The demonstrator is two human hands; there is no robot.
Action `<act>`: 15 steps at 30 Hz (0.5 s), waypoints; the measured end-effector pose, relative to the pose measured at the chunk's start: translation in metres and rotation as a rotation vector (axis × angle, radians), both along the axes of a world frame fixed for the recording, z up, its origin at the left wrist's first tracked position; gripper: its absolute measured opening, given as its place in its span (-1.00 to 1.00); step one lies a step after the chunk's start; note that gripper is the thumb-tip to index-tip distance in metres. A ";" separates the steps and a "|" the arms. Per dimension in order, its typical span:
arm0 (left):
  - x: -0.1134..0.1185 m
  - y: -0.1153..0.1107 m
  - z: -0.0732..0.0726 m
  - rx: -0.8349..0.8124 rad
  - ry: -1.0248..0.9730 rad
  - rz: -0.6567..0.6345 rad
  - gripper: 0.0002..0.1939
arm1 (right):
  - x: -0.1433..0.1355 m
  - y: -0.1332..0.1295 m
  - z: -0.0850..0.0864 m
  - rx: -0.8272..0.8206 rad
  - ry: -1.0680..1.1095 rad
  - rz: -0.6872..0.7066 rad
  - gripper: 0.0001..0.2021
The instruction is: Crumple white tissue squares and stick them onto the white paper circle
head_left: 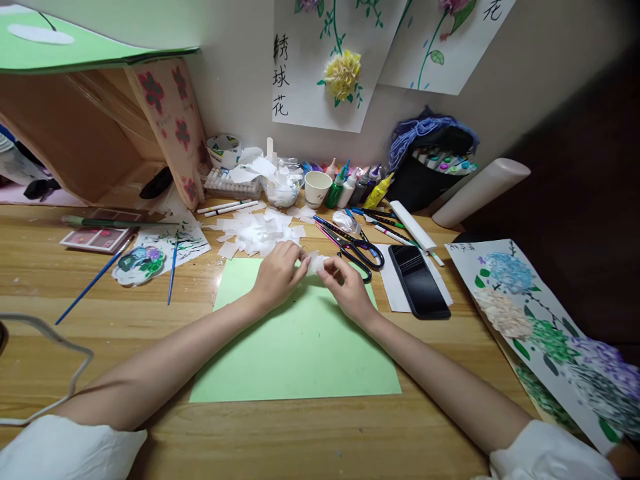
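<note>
A small piece of thin white paper [316, 263] is pinched between my two hands above the far edge of a light green sheet [300, 347]. My left hand [281, 275] holds its left side with fingers closed. On its right side, my right hand [346, 285] grips it between thumb and fingertips. Just beyond my left hand lies a loose heap of white paper pieces [260, 230]. Black-handled scissors [357, 252] rest behind my right hand, close to the sheet's far edge.
A black phone [419, 281] lies on white paper to the right. Behind stand a paper cup [317, 189], paint bottles [347, 190] and a plastic bowl [283, 187]. A paint palette [140, 265] and brushes lie left, near a cardboard box [170, 133]. Flower artwork [545, 333] is at the right.
</note>
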State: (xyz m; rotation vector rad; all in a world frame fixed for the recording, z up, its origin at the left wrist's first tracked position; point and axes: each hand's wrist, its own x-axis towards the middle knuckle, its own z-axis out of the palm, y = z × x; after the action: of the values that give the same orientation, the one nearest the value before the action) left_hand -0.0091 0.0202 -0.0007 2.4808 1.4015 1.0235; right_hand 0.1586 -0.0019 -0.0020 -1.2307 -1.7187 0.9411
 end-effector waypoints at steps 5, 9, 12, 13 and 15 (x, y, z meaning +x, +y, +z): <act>0.000 -0.001 0.000 0.034 0.020 -0.042 -0.80 | -0.002 -0.003 0.003 0.137 -0.085 0.021 -0.77; -0.001 0.000 0.001 -0.062 -0.089 0.020 -0.79 | -0.001 -0.003 0.004 0.156 -0.085 0.020 -0.76; -0.002 0.001 0.002 -0.117 -0.153 0.045 -0.78 | -0.001 -0.002 0.004 0.145 -0.077 0.018 -0.76; -0.002 0.002 0.001 -0.126 -0.168 0.058 -0.78 | -0.001 -0.002 0.004 0.139 -0.074 0.017 -0.76; -0.005 0.006 -0.001 -0.144 -0.206 0.117 -0.77 | 0.000 -0.002 0.003 0.125 -0.067 0.013 -0.75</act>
State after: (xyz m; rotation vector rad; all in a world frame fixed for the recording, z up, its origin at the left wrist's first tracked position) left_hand -0.0136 0.0259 -0.0012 2.1473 1.5110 1.1201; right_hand 0.1583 -0.0037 0.0013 -1.1822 -1.8116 0.7951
